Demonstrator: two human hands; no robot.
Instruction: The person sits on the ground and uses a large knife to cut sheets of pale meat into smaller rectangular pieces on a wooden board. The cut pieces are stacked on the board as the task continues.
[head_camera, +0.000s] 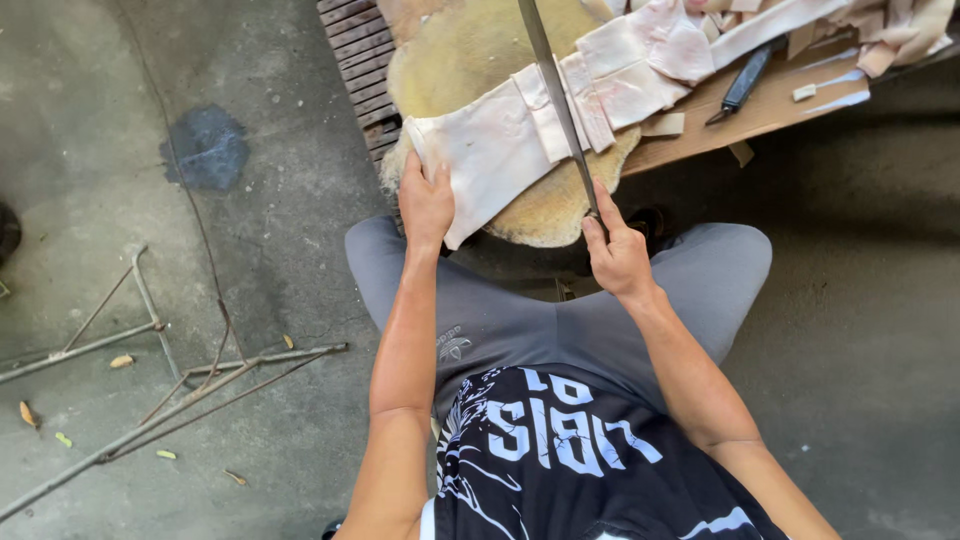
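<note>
Grey concrete floor (850, 300) fills most of what we see from above, with a dark damp patch (207, 148) off to the left and a few thin metal rods (150, 330) and dry leaves (121, 361) lying near it. We sit with our knees apart in grey trousers (500, 310) and a black printed shirt (560, 460).

Just ahead of the knees a round block (470, 50) with a yellowish top rests against a slatted wooden pallet (355, 50). A wide strip of pale pink material (490, 150) is draped over the near edge of the block, and further pale strips (640, 70) overlap it toward the upper right. Beyond them a brown board (760, 105) carries more offcuts (880, 30) and a dark-handled knife (745, 80), well apart from our hands.

Our left hand (425, 200) lies on the near left corner of the wide strip, fingers curled over its edge and pressing it to the block. Our right hand (615, 250) is clenched around the lower end of a long thin metal blade (555, 95), index finger stretched along it. The blade runs up and away from the hand, crossing over the pale strips and leaving the top of the view. Both forearms reach forward over the thighs, the right hand just beside the block's near rim.
</note>
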